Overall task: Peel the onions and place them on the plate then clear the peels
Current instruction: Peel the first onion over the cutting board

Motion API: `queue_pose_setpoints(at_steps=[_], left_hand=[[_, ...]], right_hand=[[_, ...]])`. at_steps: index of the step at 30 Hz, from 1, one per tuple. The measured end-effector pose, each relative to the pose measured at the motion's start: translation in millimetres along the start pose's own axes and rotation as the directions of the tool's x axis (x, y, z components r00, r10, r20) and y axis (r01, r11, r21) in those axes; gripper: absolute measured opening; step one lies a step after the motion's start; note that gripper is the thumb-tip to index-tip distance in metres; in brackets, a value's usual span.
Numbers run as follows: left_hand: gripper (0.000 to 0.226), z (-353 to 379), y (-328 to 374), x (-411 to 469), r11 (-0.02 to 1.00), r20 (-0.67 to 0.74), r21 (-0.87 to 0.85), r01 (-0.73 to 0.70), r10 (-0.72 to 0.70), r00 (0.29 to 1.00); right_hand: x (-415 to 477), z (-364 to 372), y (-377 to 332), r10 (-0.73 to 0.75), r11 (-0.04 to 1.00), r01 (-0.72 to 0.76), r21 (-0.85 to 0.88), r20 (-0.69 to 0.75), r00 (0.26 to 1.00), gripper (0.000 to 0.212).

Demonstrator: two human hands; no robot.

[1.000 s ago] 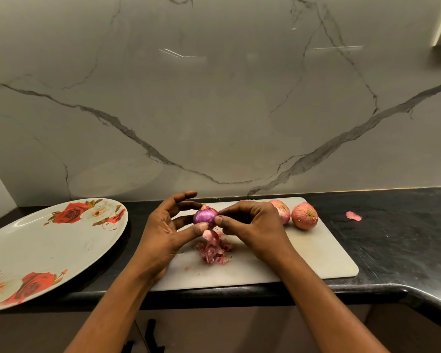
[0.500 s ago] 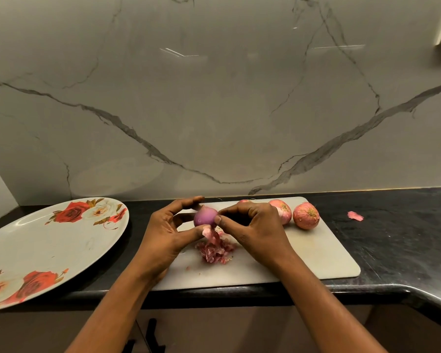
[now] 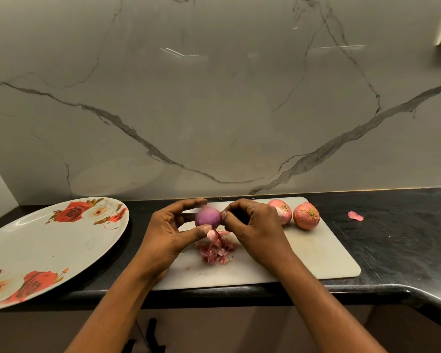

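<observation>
onion (image 3: pixel 207 217) barer than before

We count three onions, one peeled onion (image 3: pixel 207 217) at centre and two unpeeled onions (image 3: pixel 280 211) (image 3: pixel 306 215) right of it; one plate (image 3: pixel 36 245) on the left; one board (image 3: pixel 316 256); one peel pile (image 3: pixel 215 249); one stray peel (image 3: pixel 355 215) far right.

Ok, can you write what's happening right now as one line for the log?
step: peeling | left hand: holds purple onion | right hand: pinches onion's end | unpeeled onions: two visible on board | plate: no onions
</observation>
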State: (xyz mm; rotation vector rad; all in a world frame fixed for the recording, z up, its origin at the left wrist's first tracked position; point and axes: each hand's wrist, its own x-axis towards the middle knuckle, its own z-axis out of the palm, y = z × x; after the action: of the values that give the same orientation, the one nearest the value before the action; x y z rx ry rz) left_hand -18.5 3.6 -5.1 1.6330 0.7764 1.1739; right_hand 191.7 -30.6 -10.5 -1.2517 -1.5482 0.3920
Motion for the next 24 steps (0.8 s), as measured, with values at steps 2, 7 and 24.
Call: queue_pose_setpoints(at_steps=[2,7,24], left_hand=[[0.058,-0.6,-0.9,-0.2,1.000,-0.001,-0.022,0.003,-0.003,1.000],[0.059,1.6,0.9,0.3,0.994,-0.018,-0.105,0.023,-0.025,1.000],[0.047,1.5,-0.2,-0.1,0.992,0.006,-0.119,0.040,-0.040,0.999]], right_hand=[[0.4,-0.6,-1.0,0.043,0.997,-0.042,0.071,-0.013,0.999,0.009],[-2.4,-2.8,-5.4,0.053,0.991,-0.051,0.125,-0.016,0.998,0.007],[-1.8,-2.9,-4.9,0.049,0.994,-0.045,0.104,-0.033,0.998,0.009]])
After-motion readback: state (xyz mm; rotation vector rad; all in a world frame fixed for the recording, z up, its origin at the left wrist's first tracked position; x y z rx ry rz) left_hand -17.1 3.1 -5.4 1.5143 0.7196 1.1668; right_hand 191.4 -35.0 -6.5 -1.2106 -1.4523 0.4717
